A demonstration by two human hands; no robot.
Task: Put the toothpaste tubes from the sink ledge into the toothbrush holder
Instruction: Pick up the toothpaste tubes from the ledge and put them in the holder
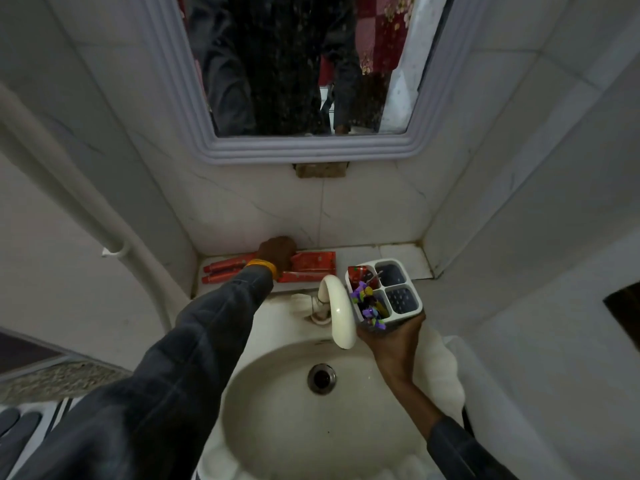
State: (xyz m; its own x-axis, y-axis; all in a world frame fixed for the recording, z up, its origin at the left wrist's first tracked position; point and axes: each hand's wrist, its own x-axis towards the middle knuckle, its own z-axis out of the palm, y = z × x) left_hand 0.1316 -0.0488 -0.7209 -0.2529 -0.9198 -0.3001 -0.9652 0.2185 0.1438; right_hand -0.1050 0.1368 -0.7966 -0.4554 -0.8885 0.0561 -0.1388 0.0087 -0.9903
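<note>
Two red toothpaste tubes (313, 266) lie side by side on the tiled sink ledge (401, 254), caps pointing left. My left hand (277, 252) rests on top of them with fingers curled over the far tube, hiding their middles. My right hand (391, 337) holds a white four-compartment toothbrush holder (414, 296) from below, above the basin's right side. One red tube (358, 273) stands in the holder's back-left compartment. Purple toothbrushes (367, 304) fill the front-left compartment. The two right compartments show dark perforated bottoms.
A cream curved tap (337, 308) arches over the basin (277, 410) just left of the holder. A framed mirror (301, 143) hangs above the ledge. Tiled walls close in on both sides, and a white pipe (83, 209) runs down the left wall.
</note>
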